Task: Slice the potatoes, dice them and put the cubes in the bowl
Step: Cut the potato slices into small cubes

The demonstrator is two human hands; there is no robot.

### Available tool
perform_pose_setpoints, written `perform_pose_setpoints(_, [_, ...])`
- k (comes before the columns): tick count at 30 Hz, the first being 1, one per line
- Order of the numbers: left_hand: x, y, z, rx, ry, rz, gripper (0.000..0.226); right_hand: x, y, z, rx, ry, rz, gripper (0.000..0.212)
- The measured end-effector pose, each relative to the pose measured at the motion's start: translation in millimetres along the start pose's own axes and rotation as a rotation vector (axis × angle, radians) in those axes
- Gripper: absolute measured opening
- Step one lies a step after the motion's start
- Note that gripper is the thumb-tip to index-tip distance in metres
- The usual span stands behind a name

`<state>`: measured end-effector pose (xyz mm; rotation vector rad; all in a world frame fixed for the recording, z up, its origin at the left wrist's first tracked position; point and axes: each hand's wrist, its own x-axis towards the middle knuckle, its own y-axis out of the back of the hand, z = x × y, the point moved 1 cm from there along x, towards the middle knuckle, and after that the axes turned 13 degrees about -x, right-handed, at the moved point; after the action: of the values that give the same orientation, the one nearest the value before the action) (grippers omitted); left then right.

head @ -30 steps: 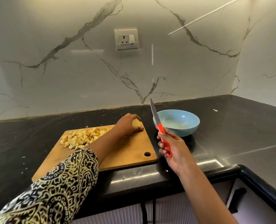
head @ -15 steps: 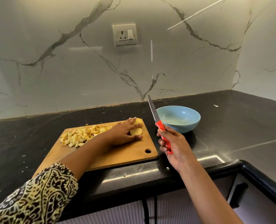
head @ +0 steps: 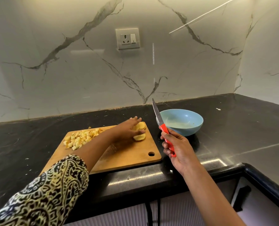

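A wooden cutting board point(head: 127, 154) lies on the black counter. Several potato cubes point(head: 80, 138) are heaped at its far left. At the far right corner of the board lie yellow potato slices point(head: 139, 137). My left hand point(head: 127, 128) lies over them with fingers stretched out and the thumb between two slices. To the right of the board, my right hand point(head: 179, 147) grips a red-handled knife point(head: 156, 113) with its blade pointing up and away. Behind the knife stands a light blue bowl point(head: 192, 129) with no cubes in it.
The black counter point(head: 233, 128) runs back to a marble wall with a socket point(head: 127, 38) and turns a corner on the right. Its front edge is close to me, with a dark cabinet handle point(head: 243, 198) below it at the right.
My left hand went from curled round the potato piece to stretched flat over slices that now lie apart. The knife hand stayed roughly where it was.
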<state>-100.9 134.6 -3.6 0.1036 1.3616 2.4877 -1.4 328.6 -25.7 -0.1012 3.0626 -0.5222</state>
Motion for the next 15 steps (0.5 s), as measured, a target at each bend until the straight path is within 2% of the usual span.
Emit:
perform_pose_setpoints(2, [3, -8, -1, 0.026, -0.002, -0.088, 0.08, -1, 0, 0, -0.004, 0.007, 0.003, 0.012])
perform_pose_setpoints(7, [-6, -13, 1, 0.14, -0.06, -0.149, 0.072, 1, 1, 0, -0.019, 0.007, -0.013, 0.018])
perform_pose_setpoints(9, [-7, -4, 3, 0.031, -0.087, -0.053, 0.066, 2, 2, 0, -0.012, 0.011, -0.015, 0.02])
perform_pose_setpoints(12, [6, 25, -7, -0.21, -0.076, 0.178, 0.056, 3, 1, 1, -0.012, 0.014, -0.005, 0.02])
perform_pose_setpoints(14, [20, 39, -20, -0.143, 0.002, 0.257, 0.048, 3, 1, 1, -0.025, 0.01, 0.002, 0.018])
perform_pose_setpoints(15, [27, 42, -26, -0.084, 0.037, 0.231, 0.045, 4, 1, 1, -0.033, 0.005, 0.008, 0.017])
